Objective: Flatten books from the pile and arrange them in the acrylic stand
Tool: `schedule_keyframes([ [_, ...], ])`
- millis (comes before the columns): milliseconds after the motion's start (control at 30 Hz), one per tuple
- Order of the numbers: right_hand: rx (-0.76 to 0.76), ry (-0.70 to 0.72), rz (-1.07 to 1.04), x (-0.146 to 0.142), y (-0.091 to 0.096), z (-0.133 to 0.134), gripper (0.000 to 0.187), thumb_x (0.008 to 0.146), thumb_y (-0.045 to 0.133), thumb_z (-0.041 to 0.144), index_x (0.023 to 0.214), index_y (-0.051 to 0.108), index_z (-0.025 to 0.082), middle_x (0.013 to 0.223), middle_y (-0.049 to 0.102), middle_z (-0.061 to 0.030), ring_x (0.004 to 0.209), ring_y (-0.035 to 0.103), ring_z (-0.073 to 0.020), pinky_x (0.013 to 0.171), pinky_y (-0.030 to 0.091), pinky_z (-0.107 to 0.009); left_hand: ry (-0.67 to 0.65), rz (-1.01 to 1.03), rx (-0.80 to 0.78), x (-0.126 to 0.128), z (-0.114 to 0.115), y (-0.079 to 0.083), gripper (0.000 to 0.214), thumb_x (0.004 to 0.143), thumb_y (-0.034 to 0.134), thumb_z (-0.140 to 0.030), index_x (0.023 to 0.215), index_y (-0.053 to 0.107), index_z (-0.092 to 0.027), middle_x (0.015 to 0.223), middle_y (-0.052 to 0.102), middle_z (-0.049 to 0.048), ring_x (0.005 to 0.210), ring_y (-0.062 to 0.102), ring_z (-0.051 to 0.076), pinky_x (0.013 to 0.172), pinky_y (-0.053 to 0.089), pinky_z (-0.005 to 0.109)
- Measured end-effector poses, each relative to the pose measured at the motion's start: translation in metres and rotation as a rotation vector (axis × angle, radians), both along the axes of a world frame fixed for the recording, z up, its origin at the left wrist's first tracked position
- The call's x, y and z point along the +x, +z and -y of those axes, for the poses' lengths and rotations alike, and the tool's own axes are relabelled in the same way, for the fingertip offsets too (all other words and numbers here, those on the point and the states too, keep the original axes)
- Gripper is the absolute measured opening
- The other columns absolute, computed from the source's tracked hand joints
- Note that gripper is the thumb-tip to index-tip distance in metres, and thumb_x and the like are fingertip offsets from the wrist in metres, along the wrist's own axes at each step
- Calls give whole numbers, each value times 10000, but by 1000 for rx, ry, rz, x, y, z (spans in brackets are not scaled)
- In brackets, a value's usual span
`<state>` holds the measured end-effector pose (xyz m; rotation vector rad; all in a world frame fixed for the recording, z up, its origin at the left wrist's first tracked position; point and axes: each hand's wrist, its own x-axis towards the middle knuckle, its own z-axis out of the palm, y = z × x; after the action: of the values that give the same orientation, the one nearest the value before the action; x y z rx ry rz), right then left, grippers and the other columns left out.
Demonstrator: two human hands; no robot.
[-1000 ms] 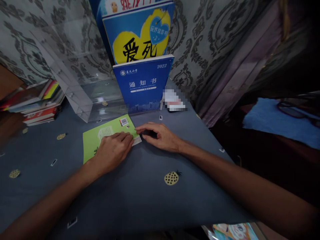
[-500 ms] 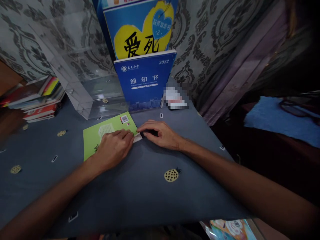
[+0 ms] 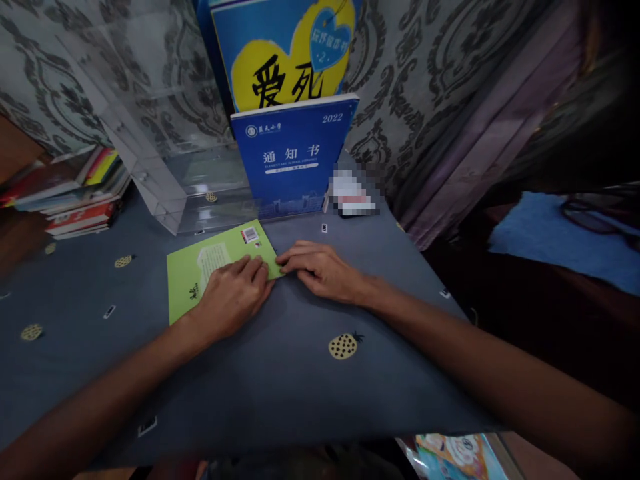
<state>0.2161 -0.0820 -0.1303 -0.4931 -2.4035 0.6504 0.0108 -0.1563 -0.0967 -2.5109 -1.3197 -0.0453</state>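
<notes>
Taking the green booklet (image 3: 213, 260) as the clock's centre, with 12 pointing away from the person, it lies flat on the table (image 3: 280, 380), and the likeliest trouble seems to be at its 3 o'clock corner. The left hand (image 3: 235, 293) rests on its 4 o'clock part, fingers together and spread little; the right hand (image 3: 320, 270) has bent fingertips gathered at that corner, though I cannot tell whether they pinch the cover or only touch it. Uneven pressure there could crease the corner, and if the left hand bears down too lightly, the booklet could skid on the cloth. A shove toward 1 o'clock would probably knock the clear stand (image 3: 145, 177), which is close by, and could jolt the upright blue book (image 3: 295, 160) and the yellow-heart book (image 3: 293, 50) behind it. The table's covering is slate blue, with a pineapple print (image 3: 343, 347) at 4 o'clock. A stack of books (image 3: 83, 190) sits unevenly at 10 o'clock, and a pixelated white item (image 3: 353, 193) lies at 2. Beyond, grey patterned wallpaper (image 3: 415, 60) meets a mauve curtain (image 3: 490, 147); a blue cloth (image 3: 550, 230) lies at 3 o'clock, past the table's edge, in deep shadow, and a colourful package (image 3: 453, 453) shows below at 4.
</notes>
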Motion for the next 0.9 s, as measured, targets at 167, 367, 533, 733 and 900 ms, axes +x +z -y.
schedule_keyframes([
  [167, 148, -49, 117, -2, 6, 11, 276, 839, 445, 42, 878, 688, 165, 1041, 701, -108, 948, 601, -231, 837, 507, -384, 20, -10, -40, 1, 2, 1, 252, 1005, 459, -262, 1008, 665, -118, 1057, 715, 150, 938, 692, 264, 697, 567, 348],
  [367, 255, -141, 255, -7, 15, 25, 205, 890, 465, 153, 831, 660, 161, 839, 635, -96, 798, 515, -220, 697, 430, -351, 154, -8, -199, -27, -9, 25, 315, 1017, 462, -386, 1104, 660, -157, 1171, 696, 121, 1020, 670, 275, 791, 549, 372],
  [533, 257, -161, 296, -10, 16, 31, 259, 963, 477, 272, 880, 679, 134, 856, 647, -101, 790, 535, -217, 657, 417, -346, 436, -33, -285, -68, -25, 41, 438, 1027, 384, -451, 1328, 574, -196, 1299, 640, 147, 992, 680, 302, 659, 513, 337],
  [733, 270, -196, 333, -11, 15, 33, 249, 982, 487, 274, 993, 692, 133, 929, 658, -113, 843, 556, -226, 657, 436, -336, 488, -108, -340, -80, -18, 49, 421, 998, 425, -511, 1100, 662, -179, 1007, 734, 123, 793, 701, 256, 560, 409, 283],
  [900, 272, -246, 319, -13, 10, 19, 302, 1014, 400, 227, 1036, 685, 130, 949, 640, -126, 890, 549, -245, 774, 484, -382, 490, -150, -286, -72, -9, 46, 393, 990, 450, -494, 917, 650, -163, 793, 725, 99, 668, 681, 224, 534, 392, 268],
])
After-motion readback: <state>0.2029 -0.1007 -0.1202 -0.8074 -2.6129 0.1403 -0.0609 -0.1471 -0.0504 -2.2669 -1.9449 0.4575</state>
